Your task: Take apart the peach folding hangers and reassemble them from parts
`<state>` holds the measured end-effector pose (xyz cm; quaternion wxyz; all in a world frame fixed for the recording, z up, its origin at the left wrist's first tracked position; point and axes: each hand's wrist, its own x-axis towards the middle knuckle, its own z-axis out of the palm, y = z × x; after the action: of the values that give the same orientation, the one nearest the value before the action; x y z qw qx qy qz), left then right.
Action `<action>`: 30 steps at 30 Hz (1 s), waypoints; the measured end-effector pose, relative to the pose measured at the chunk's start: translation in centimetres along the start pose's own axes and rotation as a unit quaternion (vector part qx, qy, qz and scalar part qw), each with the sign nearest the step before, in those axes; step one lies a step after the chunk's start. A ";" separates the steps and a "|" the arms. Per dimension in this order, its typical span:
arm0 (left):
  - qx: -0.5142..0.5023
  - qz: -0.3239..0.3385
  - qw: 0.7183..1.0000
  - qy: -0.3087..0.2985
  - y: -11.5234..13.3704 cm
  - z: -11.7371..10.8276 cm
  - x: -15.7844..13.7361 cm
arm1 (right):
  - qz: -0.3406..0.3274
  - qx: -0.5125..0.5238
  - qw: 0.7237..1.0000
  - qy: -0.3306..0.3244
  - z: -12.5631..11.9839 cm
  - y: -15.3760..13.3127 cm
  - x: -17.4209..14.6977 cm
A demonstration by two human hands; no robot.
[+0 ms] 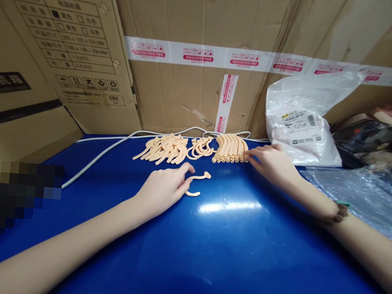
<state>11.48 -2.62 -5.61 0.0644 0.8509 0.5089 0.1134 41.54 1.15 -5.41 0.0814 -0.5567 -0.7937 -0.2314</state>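
Projecting at 3 o'clock from the left hand [165, 185], a slim, peach-coloured hooked piece [201, 177] with a flared upper tip and rounded lower tail is clamped between thumb and forefinger, its middle hidden. At 2 o'clock, the right hand [268, 160] has its fingertips against a neat row of curved peach strips [230, 148]; whether they grip, I cannot tell. A looser pile of strips [166, 148] lies at 12.

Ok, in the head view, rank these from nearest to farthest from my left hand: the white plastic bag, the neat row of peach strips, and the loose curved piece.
1. Curved piece: right at the fingertips of your left hand.
2. Neat row of peach strips: ahead and right, beside your right hand.
3. White plastic bag: farther right, beyond that row.
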 end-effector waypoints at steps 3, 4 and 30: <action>0.000 0.003 1.000 0.001 0.0 0.0 0.0 | -0.002 0.000 1.000 0.005 0.2 0.0 -0.1; 0.000 0.004 1.000 -0.001 0.1 0.0 0.0 | -0.002 0.001 1.000 0.005 0.2 0.0 -0.1; -0.078 -0.004 0.997 0.020 0.4 -0.4 -0.2 | 0.008 -0.071 0.971 0.228 -5.9 -2.7 -1.8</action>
<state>11.61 -2.99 -5.14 0.1206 0.8389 0.5031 0.1692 38.94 -3.82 -1.71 0.2224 -0.5001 -0.7310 -0.4075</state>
